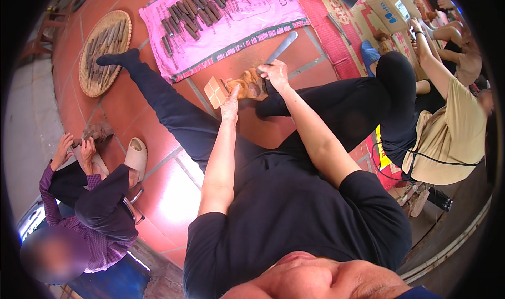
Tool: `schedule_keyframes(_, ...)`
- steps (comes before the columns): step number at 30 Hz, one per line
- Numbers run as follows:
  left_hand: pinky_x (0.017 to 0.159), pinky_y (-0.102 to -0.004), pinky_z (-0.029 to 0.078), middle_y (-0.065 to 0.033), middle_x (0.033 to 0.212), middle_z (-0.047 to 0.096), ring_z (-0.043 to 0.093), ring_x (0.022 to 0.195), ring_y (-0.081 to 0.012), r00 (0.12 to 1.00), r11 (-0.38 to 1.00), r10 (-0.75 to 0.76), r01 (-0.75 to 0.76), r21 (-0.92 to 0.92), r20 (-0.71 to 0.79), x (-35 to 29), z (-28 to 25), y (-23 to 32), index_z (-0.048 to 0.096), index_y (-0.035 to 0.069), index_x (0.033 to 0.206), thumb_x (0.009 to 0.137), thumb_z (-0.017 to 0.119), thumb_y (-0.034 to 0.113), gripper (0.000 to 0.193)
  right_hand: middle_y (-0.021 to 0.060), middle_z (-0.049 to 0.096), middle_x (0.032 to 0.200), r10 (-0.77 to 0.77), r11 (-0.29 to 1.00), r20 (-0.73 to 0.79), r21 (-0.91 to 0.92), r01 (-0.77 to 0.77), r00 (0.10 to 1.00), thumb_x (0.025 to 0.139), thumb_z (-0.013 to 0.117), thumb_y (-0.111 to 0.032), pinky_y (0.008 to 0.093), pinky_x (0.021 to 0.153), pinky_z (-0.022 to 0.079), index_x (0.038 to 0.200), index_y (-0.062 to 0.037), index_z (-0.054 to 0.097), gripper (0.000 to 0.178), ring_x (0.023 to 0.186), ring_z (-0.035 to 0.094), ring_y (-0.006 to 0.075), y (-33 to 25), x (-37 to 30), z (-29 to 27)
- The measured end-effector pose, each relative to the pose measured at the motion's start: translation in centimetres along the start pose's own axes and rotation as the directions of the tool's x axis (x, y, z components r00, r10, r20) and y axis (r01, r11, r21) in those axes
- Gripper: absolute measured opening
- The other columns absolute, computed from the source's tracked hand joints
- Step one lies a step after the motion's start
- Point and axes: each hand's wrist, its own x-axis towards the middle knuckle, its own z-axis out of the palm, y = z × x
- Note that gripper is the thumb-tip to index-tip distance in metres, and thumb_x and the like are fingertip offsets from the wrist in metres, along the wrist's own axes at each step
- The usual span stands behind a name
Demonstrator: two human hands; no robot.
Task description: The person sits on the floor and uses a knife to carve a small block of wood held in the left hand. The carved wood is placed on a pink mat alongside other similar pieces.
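Observation:
A carved wooden piece, golden brown with a pale square base, lies between my legs. My left hand is closed around it beside the base. At its other end my right hand is closed, next to a long, flat grey blade that points up and to the right. The blade appears held in that hand, but its handle is hidden by the fingers. Whether the blade's edge touches the wood, I cannot tell.
Several wooden-handled carving tools lie on a pink sack ahead. More fill a round woven tray by my left foot. Co-workers sit at both sides; one at left handles a brown piece. A cardboard box stands far right.

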Motion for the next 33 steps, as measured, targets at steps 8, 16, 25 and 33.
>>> schedule_keyframes(8,0.089,-0.0293,0.041,-0.0024,0.108,0.053,0.05,0.101,-0.0128,1.0,0.997,-0.005,0.006,0.081,-0.007,0.3,0.0,-0.4,0.052,0.009,0.115,0.083,0.065,0.014,0.035,0.0035,0.063,0.069,-0.112,0.968,0.02,-0.222,0.113,0.994,0.072,0.068,-0.013,0.0212,0.051,0.042,0.08,-0.0028,0.067,0.013,0.056,0.056,0.0097,0.4,0.1,0.4)
schedule_keyframes(16,0.089,-0.0291,0.041,-0.0028,0.109,0.052,0.05,0.1,-0.0129,1.0,1.0,-0.015,0.015,0.026,0.0,0.1,0.2,-0.4,0.05,0.008,0.119,0.082,0.066,0.014,0.041,0.004,0.064,0.067,-0.007,0.994,-0.013,0.112,0.009,1.0,0.071,0.069,-0.015,0.0241,0.052,0.044,0.078,-0.0019,0.067,0.015,0.056,0.057,0.0104,0.7,0.8,-0.3)
schedule_keyframes(25,0.09,-0.0298,0.041,-0.0035,0.112,0.052,0.05,0.102,-0.013,1.0,0.999,-0.006,0.007,0.044,-0.017,0.1,0.0,-0.1,0.049,0.009,0.12,0.081,0.067,0.015,0.043,0.0036,0.064,0.067,-0.035,0.999,-0.101,-0.033,0.032,0.994,0.07,0.069,-0.014,0.0233,0.049,0.044,0.079,-0.0036,0.068,0.014,0.054,0.056,0.0101,0.4,0.7,0.6)
schedule_keyframes(33,0.095,-0.0333,0.041,-0.0084,0.121,0.051,0.049,0.11,-0.0187,1.0,1.0,-0.022,0.022,-0.007,0.008,1.5,-1.2,-2.2,0.044,0.002,0.127,0.081,0.068,0.013,0.053,0.0098,0.066,0.071,-0.305,0.876,-0.028,-0.4,0.269,0.952,0.063,0.07,-0.026,0.035,0.059,0.048,0.075,-0.0066,0.068,0.023,0.063,0.062,0.0212,1.1,0.5,1.2)
